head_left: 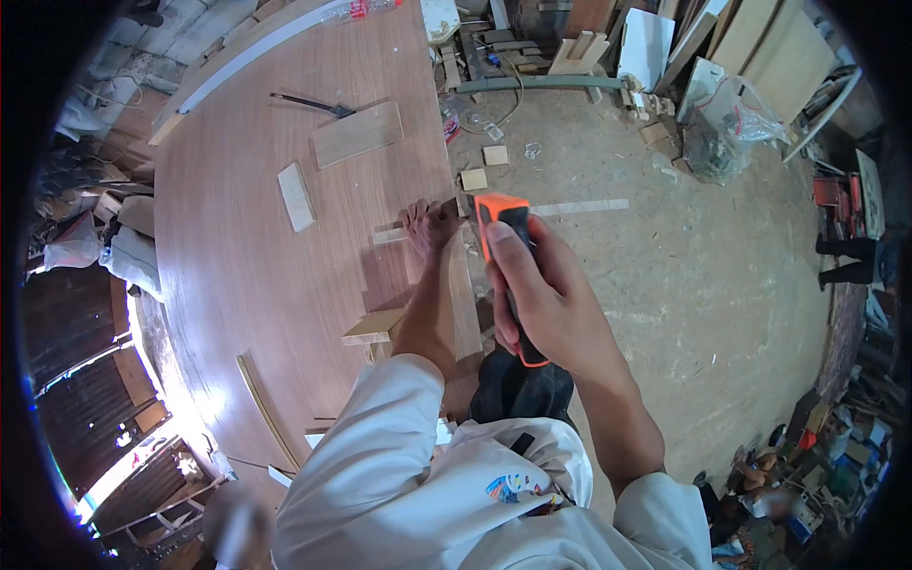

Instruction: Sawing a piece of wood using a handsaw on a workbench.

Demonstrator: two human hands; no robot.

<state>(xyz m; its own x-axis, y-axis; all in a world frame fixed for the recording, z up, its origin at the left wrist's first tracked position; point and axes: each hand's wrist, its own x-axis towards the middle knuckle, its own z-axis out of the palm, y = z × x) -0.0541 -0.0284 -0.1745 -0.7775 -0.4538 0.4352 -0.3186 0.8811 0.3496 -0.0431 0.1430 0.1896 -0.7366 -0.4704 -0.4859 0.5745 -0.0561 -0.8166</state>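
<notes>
At the right edge of the table, my left hand (432,226) is closed over a pale wooden strip (581,206). One end of the strip shows on the tabletop left of the fingers, and the other juts out over the floor. My right hand (546,294) grips an orange-and-black handle (518,223), apparently of a handsaw, held upright just beyond the table edge. Its blade is mostly hidden from view. Left of my left hand lie a short pale board (296,196) and a wider one (359,135), with a dark slim tool (318,103) touching the wider board.
A wooden block piece (375,328) stands by my left forearm. Small wood offcuts (473,179) lie on the floor right of the table. Farther off are a plastic bag (717,142) and leaning boards (760,43). Other people (760,503) are at the lower right.
</notes>
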